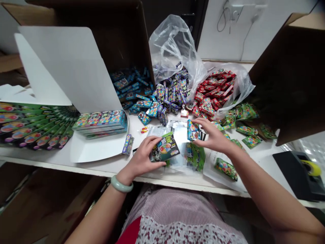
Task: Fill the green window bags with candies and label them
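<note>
My left hand (142,159) grips a green printed candy packet (165,147) at its edge, just above a silvery foil bag (175,135) lying on the white table (106,166). My right hand (212,134) pinches a small blue-and-green box (193,130) between thumb and fingers, over the same bag. Below it lies another green packet (195,156), partly on the foil. A clear sleeve (218,173) holding a green packet (225,168) rests near my right forearm. A small blue box (128,144) stands close to the left of my left hand.
Loose heaps of blue boxes (162,98) and red packets (210,95) spill from clear plastic bags (172,47). Open cardboard cartons (286,78) stand at both back corners, with stacked boxes (101,122) and flat green cards (33,125) to the left. A tape dispenser (299,173) sits at right.
</note>
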`<move>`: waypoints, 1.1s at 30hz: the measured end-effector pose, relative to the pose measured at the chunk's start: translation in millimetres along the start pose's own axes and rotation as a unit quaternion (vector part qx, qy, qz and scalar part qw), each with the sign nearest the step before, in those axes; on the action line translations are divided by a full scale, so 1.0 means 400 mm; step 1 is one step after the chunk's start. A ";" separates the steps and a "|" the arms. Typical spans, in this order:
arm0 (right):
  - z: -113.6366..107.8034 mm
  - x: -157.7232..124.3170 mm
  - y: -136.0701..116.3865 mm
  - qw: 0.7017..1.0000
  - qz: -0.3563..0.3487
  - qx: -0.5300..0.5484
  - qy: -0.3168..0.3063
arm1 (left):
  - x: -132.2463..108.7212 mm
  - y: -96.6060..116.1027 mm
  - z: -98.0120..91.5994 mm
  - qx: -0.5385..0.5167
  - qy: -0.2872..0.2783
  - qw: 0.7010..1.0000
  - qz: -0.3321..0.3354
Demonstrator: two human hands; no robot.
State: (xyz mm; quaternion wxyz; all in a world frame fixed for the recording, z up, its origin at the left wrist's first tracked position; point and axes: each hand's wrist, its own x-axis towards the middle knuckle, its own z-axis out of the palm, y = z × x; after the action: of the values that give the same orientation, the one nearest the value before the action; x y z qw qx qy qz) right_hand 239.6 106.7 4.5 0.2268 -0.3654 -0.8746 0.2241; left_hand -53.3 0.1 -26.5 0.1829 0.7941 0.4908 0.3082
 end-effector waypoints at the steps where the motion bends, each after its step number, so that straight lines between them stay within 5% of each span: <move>1: -0.022 -0.016 -0.018 1.000 -0.016 0.005 -0.010 | 0.004 0.002 0.005 0.000 -0.004 1.000 0.010; 7: -0.084 -0.041 -0.092 0.982 -0.086 -0.026 -0.168 | 0.025 0.019 0.019 0.006 -0.039 0.998 0.055; 13: -0.058 -0.003 -0.103 0.978 -0.091 -0.053 -0.182 | 0.020 0.028 0.030 -0.008 -0.051 0.997 0.054; 17: -0.029 0.003 -0.109 0.984 -0.103 0.022 -0.144 | 0.019 0.031 0.043 -0.019 -0.025 0.998 0.048; 21: 0.015 -0.034 -0.106 0.997 0.002 0.073 -0.021 | 0.011 0.034 0.043 0.002 0.006 1.000 0.030; 25: 0.067 -0.079 -0.122 0.987 0.078 0.143 -0.008 | 0.004 0.041 0.040 0.032 0.036 0.998 0.034; 30: 0.096 -0.080 -0.166 0.938 0.132 0.320 0.004 | 0.019 0.077 0.036 0.022 0.111 0.993 0.016; 33: 0.094 -0.066 -0.181 0.899 0.148 0.401 0.096 | 0.038 0.099 0.049 -0.103 0.161 0.980 -0.050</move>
State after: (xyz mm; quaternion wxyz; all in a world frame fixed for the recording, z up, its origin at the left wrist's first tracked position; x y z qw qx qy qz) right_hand 196.2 33.0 8.7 0.4014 -0.3880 -0.6206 0.5506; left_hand -9.0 -4.0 -12.9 0.1976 0.6855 0.5187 0.4712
